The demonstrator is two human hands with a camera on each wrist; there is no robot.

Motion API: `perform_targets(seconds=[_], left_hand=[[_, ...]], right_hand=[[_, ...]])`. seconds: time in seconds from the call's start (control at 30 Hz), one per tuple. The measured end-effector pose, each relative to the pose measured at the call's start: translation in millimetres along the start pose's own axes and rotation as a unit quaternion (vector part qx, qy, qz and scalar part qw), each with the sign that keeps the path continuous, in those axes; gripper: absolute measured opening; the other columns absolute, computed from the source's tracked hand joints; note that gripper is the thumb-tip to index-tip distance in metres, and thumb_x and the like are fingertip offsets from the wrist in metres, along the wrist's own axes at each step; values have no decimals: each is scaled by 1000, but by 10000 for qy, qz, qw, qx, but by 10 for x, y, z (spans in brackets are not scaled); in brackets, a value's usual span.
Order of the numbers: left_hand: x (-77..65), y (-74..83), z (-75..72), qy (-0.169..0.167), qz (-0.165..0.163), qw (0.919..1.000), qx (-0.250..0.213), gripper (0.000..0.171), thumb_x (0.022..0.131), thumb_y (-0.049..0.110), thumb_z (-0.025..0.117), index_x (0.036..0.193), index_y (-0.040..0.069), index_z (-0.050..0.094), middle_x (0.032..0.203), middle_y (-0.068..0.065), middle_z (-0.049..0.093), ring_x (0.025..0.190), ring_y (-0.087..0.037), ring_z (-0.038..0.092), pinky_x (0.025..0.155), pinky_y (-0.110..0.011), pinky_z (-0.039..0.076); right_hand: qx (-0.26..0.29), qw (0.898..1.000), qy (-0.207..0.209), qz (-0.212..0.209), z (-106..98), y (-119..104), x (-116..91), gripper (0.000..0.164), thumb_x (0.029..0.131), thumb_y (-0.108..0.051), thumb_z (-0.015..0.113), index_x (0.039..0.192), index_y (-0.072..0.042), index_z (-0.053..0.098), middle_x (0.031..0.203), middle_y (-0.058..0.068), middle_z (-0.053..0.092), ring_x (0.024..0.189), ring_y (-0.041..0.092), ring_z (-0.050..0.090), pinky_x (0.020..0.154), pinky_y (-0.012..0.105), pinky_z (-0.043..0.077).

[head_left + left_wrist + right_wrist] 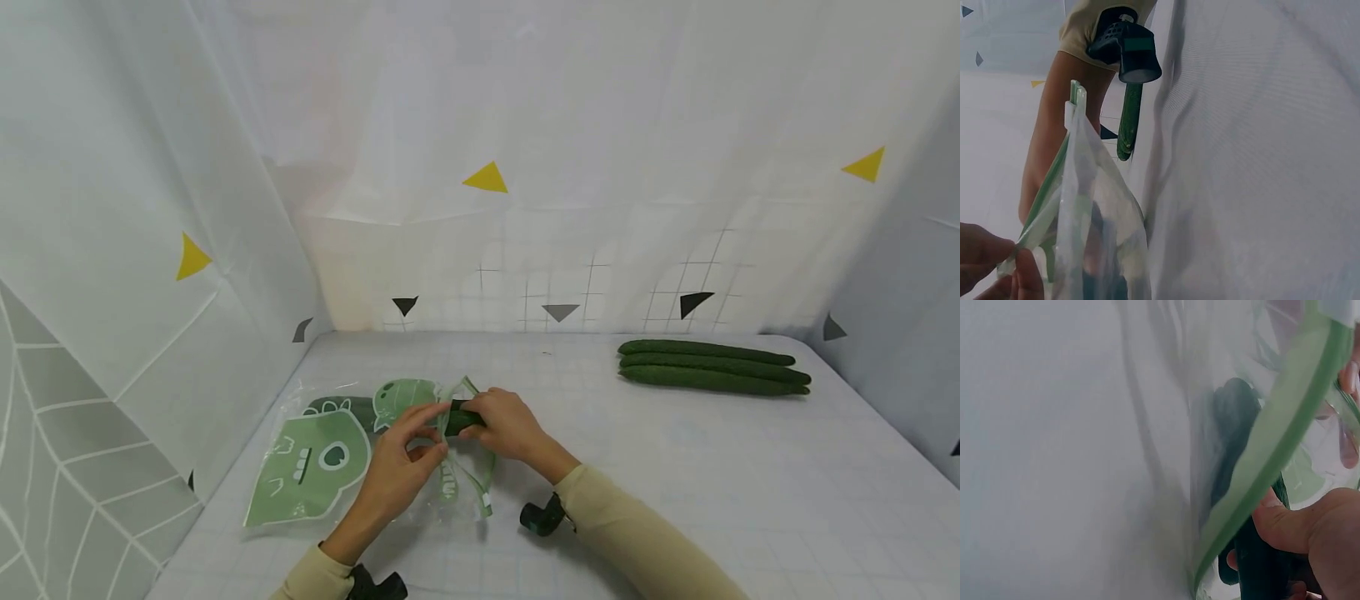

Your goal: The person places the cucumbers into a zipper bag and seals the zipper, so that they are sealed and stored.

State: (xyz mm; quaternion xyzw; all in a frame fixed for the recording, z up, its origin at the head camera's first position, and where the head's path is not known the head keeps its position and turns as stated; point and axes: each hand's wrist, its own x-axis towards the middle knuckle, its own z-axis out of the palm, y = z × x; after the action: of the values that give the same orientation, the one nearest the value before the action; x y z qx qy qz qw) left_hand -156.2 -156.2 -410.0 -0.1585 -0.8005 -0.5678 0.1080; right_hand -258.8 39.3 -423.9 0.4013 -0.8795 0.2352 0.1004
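Note:
A clear zip bag [315,471] with a green cartoon print lies toward the left of the table, its green-edged mouth facing right. My left hand [405,458] pinches the rim of that mouth between thumb and fingers; the left wrist view shows the pinched edge and a white slider on the green zip strip [1075,94]. In my right hand [510,425] is a dark green cucumber [461,418], gripped near its right end at the bag's opening. Through the plastic, a dark green length [1235,425] shows inside the bag.
Three long cucumbers [712,367] lie side by side at the back right of the white table [637,483]. White printed cloth walls [585,125] enclose the back and sides. A black wrist camera [543,517] sits below the right wrist, another [378,583] below the left.

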Motion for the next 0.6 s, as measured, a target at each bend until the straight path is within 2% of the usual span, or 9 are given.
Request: perform_targets(seconds=[0.27,0.43,0.6], left_hand=[[1,3,-2,6,35,10000,-27,55,94,-8,71,142,18,65,142,-2,57,100,-26,65,82,-31,57],[1,9,1,9,-9,10000,17,53,94,-8,70,143,12,65,142,-1,57,101,-26,65,84,-32,57],[3,9,0,1,-32,10000,12,51,95,-7,70,143,11,64,143,-1,57,102,-26,64,85,-33,57]], right_hand=[[-207,9997,-73,137,88,-38,53,32,89,-29,84,111,-7,79,90,1,73,74,14,56,64,31,44],[-286,9995,-52,78,133,-84,80,31,89,-28,84,111,-7,79,95,2,74,81,18,61,68,33,46],[-414,9991,27,-19,195,-105,118,25,89,-24,85,106,-8,79,88,1,72,78,19,61,68,35,47]])
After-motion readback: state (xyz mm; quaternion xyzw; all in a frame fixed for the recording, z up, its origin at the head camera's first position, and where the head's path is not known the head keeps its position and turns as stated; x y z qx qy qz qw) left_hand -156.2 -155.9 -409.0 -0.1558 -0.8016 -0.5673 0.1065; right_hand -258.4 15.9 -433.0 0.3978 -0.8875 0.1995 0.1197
